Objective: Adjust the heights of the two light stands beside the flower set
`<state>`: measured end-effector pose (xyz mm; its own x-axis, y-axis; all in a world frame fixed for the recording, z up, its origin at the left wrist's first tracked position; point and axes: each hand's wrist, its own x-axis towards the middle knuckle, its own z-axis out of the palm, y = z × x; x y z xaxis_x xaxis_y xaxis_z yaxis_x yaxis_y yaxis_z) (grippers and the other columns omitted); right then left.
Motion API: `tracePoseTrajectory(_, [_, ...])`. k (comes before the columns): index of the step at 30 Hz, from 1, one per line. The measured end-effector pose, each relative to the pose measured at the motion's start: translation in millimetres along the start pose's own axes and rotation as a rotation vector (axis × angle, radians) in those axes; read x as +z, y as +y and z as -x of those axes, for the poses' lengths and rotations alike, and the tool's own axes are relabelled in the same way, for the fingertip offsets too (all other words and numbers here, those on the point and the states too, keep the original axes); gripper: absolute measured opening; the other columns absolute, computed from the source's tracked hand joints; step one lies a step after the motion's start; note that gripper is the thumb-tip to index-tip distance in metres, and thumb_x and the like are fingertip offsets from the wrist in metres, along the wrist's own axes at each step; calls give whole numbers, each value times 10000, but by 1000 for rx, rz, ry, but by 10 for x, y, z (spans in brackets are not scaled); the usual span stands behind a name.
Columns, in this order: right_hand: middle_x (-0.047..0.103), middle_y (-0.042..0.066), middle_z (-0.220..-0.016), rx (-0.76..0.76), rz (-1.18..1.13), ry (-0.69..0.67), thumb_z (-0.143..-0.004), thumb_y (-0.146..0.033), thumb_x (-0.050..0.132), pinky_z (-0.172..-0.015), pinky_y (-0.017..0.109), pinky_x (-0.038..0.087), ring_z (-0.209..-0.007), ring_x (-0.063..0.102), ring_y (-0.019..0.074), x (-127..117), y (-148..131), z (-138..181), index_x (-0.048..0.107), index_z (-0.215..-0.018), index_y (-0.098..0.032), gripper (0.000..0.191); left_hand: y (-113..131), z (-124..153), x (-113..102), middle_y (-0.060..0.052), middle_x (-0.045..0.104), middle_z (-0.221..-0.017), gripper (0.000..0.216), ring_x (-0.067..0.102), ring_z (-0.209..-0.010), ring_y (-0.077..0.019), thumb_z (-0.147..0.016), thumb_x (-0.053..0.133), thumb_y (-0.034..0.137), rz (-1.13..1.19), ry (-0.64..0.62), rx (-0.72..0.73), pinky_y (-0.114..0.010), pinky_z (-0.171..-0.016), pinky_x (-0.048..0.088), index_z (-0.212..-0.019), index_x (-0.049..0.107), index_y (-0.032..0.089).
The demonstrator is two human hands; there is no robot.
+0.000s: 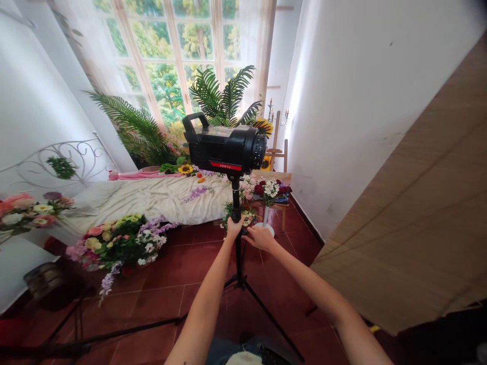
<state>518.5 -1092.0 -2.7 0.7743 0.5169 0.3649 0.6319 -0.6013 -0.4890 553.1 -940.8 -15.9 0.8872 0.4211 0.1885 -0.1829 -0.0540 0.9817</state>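
Note:
A black studio light (222, 149) with a top handle and a red label sits on a black light stand (238, 258) in front of me. My left hand (235, 226) is wrapped around the stand's upright pole below the light. Just to its right, my right hand (259, 237) has its fingers closed at the side of the pole, around what looks like a locking knob mostly hidden by the fingers. The stand's legs are spread on the red tiled floor (201, 263).
Behind the light is a bed with a cream cover (152, 197). Flower bunches (117, 241) stand at the left, and a small flower stand (267, 220) is just beyond my hands. A beige panel (403, 203) leans at the right. Another stand's leg (144, 327) crosses the floor at lower left.

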Motion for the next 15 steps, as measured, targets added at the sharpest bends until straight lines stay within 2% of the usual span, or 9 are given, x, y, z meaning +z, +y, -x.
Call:
tracePoseTrajectory(7, [602, 53, -658, -19, 12, 60, -808, -487, 558, -565, 229, 273, -617, 534, 138, 80, -24, 9, 565, -695, -202, 306, -13, -3, -8, -16, 578, -536, 208, 529, -500, -124, -578, 680, 332, -13, -13, -1, -239, -506, 435, -558, 589, 147])
tracePoseTrajectory(10, [573, 33, -589, 37, -38, 60, -826, -480, 528, -552, 232, 262, -557, 507, 122, 126, -31, 12, 551, -628, -200, 344, -28, -6, -10, -24, 590, -554, 214, 535, -510, -126, -581, 680, 339, -14, -22, 4, -238, -509, 437, -576, 600, 141])
tracePoseTrajectory(12, [546, 15, -531, 100, -141, 44, -848, -495, 477, -545, 230, 271, -526, 496, 114, 175, -34, 15, 534, -568, -199, 411, -36, -9, -12, -19, 582, -547, 213, 523, -498, -120, -588, 676, 340, -22, -27, 19, -235, -500, 427, -578, 601, 141])
tracePoseTrajectory(15, [498, -1, -437, 219, -445, -9, -874, -534, 373, -512, 222, 299, -460, 478, 103, 314, -47, 19, 514, -485, -194, 535, -40, -10, -15, -3, 552, -515, 210, 494, -471, -108, -602, 664, 337, -32, -36, 38, -228, -477, 406, -559, 589, 146])
